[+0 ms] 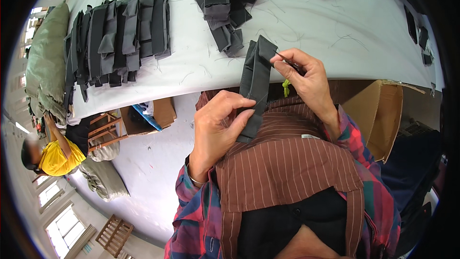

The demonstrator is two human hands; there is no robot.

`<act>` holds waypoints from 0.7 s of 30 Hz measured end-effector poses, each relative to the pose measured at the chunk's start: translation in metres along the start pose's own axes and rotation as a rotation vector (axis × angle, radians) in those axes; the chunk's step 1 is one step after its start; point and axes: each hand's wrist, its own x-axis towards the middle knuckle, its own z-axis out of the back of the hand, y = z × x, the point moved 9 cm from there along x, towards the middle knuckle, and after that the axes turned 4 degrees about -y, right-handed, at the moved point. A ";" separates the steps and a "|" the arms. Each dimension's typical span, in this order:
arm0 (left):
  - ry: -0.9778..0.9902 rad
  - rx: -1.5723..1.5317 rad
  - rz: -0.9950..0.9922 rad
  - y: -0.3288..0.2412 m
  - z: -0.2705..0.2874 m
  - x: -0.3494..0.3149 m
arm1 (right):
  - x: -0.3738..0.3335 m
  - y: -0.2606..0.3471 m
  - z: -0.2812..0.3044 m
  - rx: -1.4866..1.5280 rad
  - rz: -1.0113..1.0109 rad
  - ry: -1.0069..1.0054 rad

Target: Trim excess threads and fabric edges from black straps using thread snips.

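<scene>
A dark grey folded fabric strip (258, 79) is held upright in front of me, its top end over the table edge. My left hand (214, 121) pinches its lower part between thumb and fingers. At its upper right corner, my right hand (309, 77) is closed around slim dark thread snips (293, 66), mostly hidden by the fingers. Their tip reaches the strip's edge; whether the blades are apart is too small to tell. A yellow-green tie (286, 88) hangs below the right hand.
The white-covered table (187, 69) bears a row of similar strips (115, 38) and a loose heap (227, 5), plus scattered threads. Cardboard boxes (383, 115) stand below the table. At far left, a person in yellow (62, 156) is beside large sacks (45, 62).
</scene>
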 end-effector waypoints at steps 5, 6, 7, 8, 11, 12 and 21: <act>-0.021 0.185 -0.232 -0.027 -0.005 -0.003 | -0.008 -0.008 -0.007 0.119 -0.050 0.052; -0.020 0.183 -0.235 -0.029 -0.007 -0.004 | -0.012 -0.013 -0.013 0.145 -0.111 0.081; -0.008 0.218 -0.245 -0.031 -0.010 -0.005 | -0.016 -0.017 -0.019 0.171 -0.171 0.109; 0.003 0.253 -0.256 -0.034 -0.014 -0.005 | -0.018 -0.016 -0.021 0.169 -0.169 0.106; 0.031 0.274 -0.354 -0.036 -0.026 -0.008 | -0.019 -0.009 -0.027 0.016 -0.124 0.098; 0.032 0.274 -0.357 -0.033 -0.028 -0.009 | -0.019 -0.009 -0.027 0.016 -0.123 0.096; -0.085 0.069 -0.178 -0.007 -0.028 0.007 | -0.021 -0.005 -0.016 -0.035 -0.053 0.079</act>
